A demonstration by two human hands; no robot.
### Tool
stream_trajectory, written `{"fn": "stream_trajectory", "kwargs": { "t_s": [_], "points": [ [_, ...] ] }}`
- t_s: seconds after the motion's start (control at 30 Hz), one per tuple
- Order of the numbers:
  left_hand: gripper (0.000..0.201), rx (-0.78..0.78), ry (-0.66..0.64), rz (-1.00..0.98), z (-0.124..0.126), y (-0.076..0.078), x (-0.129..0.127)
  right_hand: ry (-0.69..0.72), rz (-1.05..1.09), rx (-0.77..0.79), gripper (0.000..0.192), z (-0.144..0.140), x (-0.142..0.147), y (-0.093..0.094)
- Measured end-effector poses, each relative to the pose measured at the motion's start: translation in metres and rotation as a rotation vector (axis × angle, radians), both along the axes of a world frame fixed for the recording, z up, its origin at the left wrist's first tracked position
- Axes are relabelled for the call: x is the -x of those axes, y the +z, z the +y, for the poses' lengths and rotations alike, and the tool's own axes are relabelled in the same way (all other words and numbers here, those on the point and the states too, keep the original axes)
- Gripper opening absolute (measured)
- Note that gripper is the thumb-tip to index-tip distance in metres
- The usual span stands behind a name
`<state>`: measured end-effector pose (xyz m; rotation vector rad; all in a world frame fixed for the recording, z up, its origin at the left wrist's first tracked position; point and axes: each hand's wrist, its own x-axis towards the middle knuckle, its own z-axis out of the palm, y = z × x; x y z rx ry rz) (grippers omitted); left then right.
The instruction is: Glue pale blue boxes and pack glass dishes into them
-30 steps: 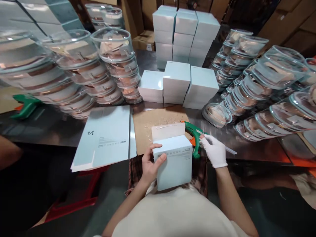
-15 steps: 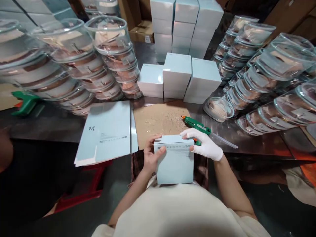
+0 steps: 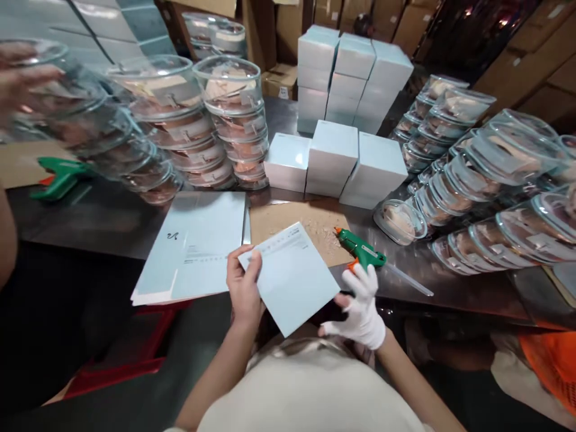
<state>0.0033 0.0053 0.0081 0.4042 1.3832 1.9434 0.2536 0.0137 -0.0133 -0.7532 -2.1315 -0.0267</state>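
A light-blue box [image 3: 294,282] with fine print along its upper edge is held tilted in front of my body. My bare left hand [image 3: 245,282] grips its left corner, thumb on the printed face. Near the box's right corner, my right hand [image 3: 355,306], in a white glove with some fingertips bare, has its fingers spread; whether it touches the box I cannot tell. A green glue gun [image 3: 362,247] with an orange tip and a clear glue stick lies just beyond that hand. Under the gun's tip is a cardboard sheet [image 3: 279,215] littered with dried glue bits.
Flat light-blue printed sheets [image 3: 180,252] lie at left. Finished-looking boxes [image 3: 333,159] stand behind the cardboard. Stacked clear round containers [image 3: 229,114] rise at left, more containers [image 3: 477,156] at right. Another green glue gun [image 3: 60,177] and a person's blurred hand [image 3: 27,81] are at far left.
The box has turned from square-on to a diamond tilt. My right hand has come off its top edge and moved down to the right corner, fingers spreading. Another person's hand has appeared at upper left.
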Motion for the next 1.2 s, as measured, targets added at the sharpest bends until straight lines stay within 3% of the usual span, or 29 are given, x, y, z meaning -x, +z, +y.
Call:
{"fn": "stream_trajectory", "kwargs": {
  "t_s": [0.07, 0.17, 0.23, 0.33, 0.43, 0.5, 0.6, 0.7, 0.83, 0.93, 1.1, 1.2],
  "points": [
    [0.056, 0.022, -0.105, -0.112, 0.007, 0.003, 0.006, 0.069, -0.231, -0.146, 0.04, -0.002, 0.006, -0.006],
    [0.075, -0.081, -0.199, -0.145, 0.009, 0.006, 0.016, 0.115, -0.316, -0.219, 0.035, 0.024, 0.018, 0.01],
    [0.084, -0.145, -0.114, -0.079, 0.004, 0.006, 0.023, 0.078, -0.289, -0.291, 0.04, 0.063, 0.035, 0.039],
    [0.09, -0.147, -0.01, 0.032, -0.009, 0.002, 0.032, -0.094, -0.299, -0.41, 0.047, 0.141, 0.08, 0.095],
    [0.089, -0.121, 0.025, 0.117, -0.022, -0.002, 0.038, -0.263, -0.377, -0.306, 0.055, 0.218, 0.14, 0.142],
    [0.083, -0.116, 0.087, 0.193, -0.03, -0.005, 0.042, -0.366, -0.416, -0.198, 0.063, 0.255, 0.175, 0.155],
    [0.075, -0.101, 0.184, 0.277, -0.04, -0.009, 0.053, -0.346, -0.574, -0.097, 0.055, 0.286, 0.204, 0.148],
    [0.074, -0.06, 0.247, 0.353, -0.047, -0.013, 0.07, -0.282, -0.65, -0.102, 0.052, 0.294, 0.209, 0.135],
    [0.07, -0.032, 0.297, 0.436, -0.043, -0.012, 0.088, -0.318, -0.555, -0.139, 0.053, 0.296, 0.203, 0.138],
    [0.066, -0.062, 0.289, 0.437, -0.034, -0.008, 0.088, -0.29, -0.528, -0.117, 0.058, 0.294, 0.204, 0.139],
    [0.061, -0.041, 0.235, 0.486, -0.037, -0.01, 0.077, -0.251, -0.626, 0.023, 0.061, 0.287, 0.203, 0.117],
    [0.065, 0.037, 0.246, 0.617, -0.035, -0.006, 0.094, -0.269, -0.604, 0.04, 0.067, 0.279, 0.202, 0.11]
  ]
}}
